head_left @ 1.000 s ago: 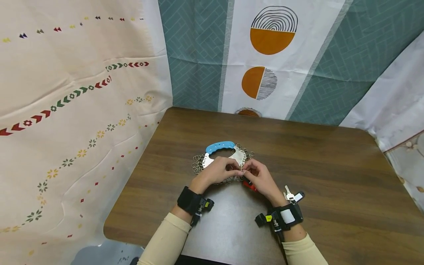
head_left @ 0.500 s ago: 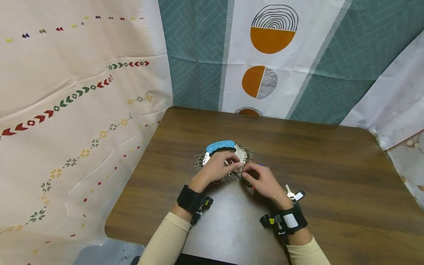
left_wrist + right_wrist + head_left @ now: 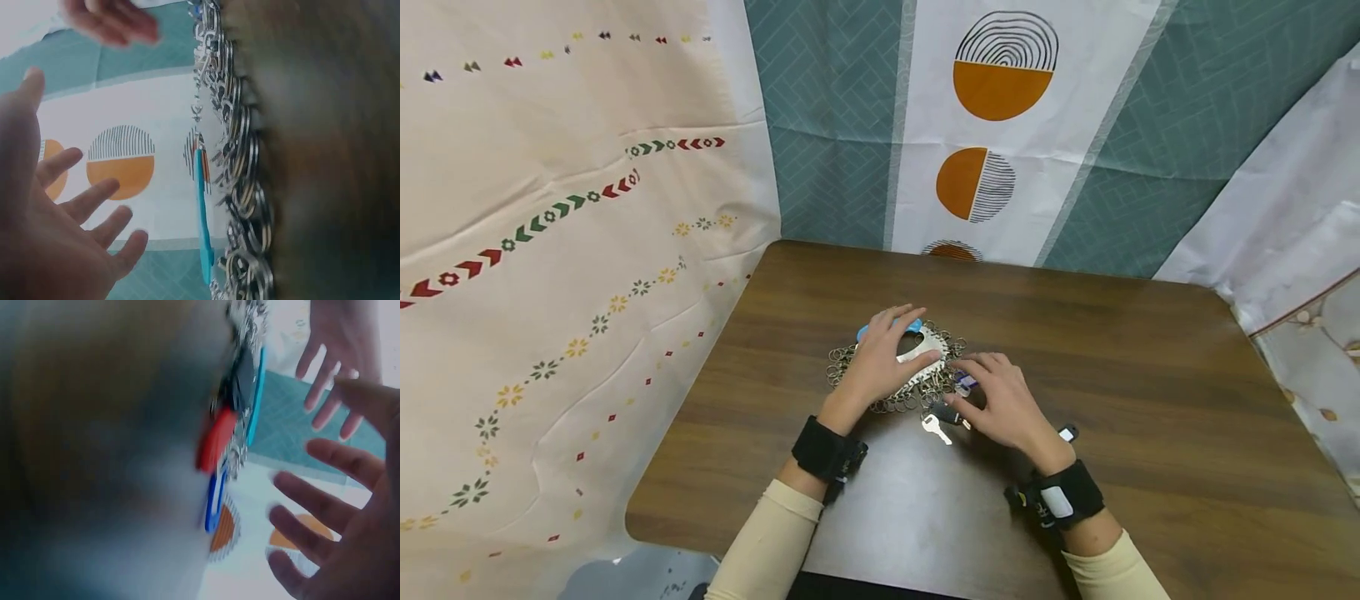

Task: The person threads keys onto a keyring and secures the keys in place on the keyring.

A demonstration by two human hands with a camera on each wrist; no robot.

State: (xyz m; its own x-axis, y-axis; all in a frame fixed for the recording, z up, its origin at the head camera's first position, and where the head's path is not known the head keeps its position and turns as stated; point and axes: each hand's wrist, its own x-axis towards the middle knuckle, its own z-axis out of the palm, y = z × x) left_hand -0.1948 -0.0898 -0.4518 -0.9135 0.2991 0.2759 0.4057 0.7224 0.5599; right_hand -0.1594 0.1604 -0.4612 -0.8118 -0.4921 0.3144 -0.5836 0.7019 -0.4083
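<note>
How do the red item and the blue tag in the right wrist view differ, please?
The red item looks broader; the blue tag looks slimmer. The blue tag shows a pale inset, while the red item shows none in this blurred view. Neither is gripped.

The plate [image 3: 936, 340] lies on the table [image 3: 1112, 350], left of its middle, with its handle [image 3: 202, 212] along the far side and rings [image 3: 838, 365] round the edge. The left hand [image 3: 876, 360] is above the plate's left part; the right hand [image 3: 1006, 402] is over the table, just right of the plate. Between the hands, at the rings' near right side, lies a fob [image 3: 944, 412] — a key [image 3: 936, 428] just before it. A tag [image 3: 966, 381] lies by the right fingers. Behind the table hangs a curtain [image 3: 831, 125]; on the left, a cloth [image 3: 587, 275].
</note>
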